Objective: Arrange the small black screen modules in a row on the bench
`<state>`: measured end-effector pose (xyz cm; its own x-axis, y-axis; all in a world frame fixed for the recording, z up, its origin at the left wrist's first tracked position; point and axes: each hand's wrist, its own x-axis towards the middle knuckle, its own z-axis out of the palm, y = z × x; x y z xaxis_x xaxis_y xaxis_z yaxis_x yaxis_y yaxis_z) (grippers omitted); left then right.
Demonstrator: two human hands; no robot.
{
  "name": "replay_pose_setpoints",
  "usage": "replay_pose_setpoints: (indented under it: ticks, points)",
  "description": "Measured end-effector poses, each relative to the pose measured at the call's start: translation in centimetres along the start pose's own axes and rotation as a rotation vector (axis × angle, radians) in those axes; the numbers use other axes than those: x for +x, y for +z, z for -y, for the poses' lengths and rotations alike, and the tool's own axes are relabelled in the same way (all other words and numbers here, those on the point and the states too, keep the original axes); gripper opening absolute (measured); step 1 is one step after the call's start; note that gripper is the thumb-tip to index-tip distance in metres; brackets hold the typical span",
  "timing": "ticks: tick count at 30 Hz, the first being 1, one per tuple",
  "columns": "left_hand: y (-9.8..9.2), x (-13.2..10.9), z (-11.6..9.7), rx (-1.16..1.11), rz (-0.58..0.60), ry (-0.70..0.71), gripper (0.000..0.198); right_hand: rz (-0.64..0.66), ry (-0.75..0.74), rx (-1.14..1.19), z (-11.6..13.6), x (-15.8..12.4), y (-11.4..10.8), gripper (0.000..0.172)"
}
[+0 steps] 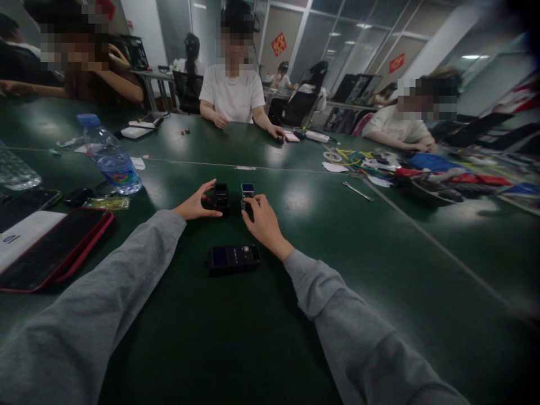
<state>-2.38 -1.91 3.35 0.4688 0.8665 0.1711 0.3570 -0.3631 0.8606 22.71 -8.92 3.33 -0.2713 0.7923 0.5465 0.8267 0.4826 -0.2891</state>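
My left hand [197, 203] is at a small black case [221, 198], thumb and fingers spread apart around its left side. Just to the right, my right hand [264, 224] has its fingertips at a small circuit board with a screen [247, 190]; the fingers cover its lower part. Nearer to me a black device [233, 257] with a dark screen and buttons lies flat on the green table [211, 337], touched by neither hand.
A water bottle [112, 157] stands tilted in view at the left, near phones [50, 247] and a yellow packet [107, 203]. A wrench [358, 191] and tangled cables [358, 159] lie at the right. Several people sit around the table, one directly opposite.
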Motion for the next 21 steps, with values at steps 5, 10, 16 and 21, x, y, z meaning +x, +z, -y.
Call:
replay_pose_setpoints:
  ticks: [5,10,16,21]
  points:
    - [-0.10,-0.01,0.05,0.024,0.001,-0.031,0.119,-0.002,0.000,-0.008,0.00,-0.03,0.01,0.031]
    - [-0.11,0.05,0.26,0.054,-0.009,-0.024,0.117,0.004,0.001,-0.009,0.04,-0.01,-0.03,0.031]
    - [-0.09,0.06,0.43,0.058,-0.010,-0.003,0.114,0.010,0.006,-0.011,-0.05,-0.03,-0.04,0.031]
    - [-0.13,0.01,0.56,0.060,-0.002,0.012,0.109,0.001,0.007,-0.008,-0.17,-0.01,0.00,0.030]
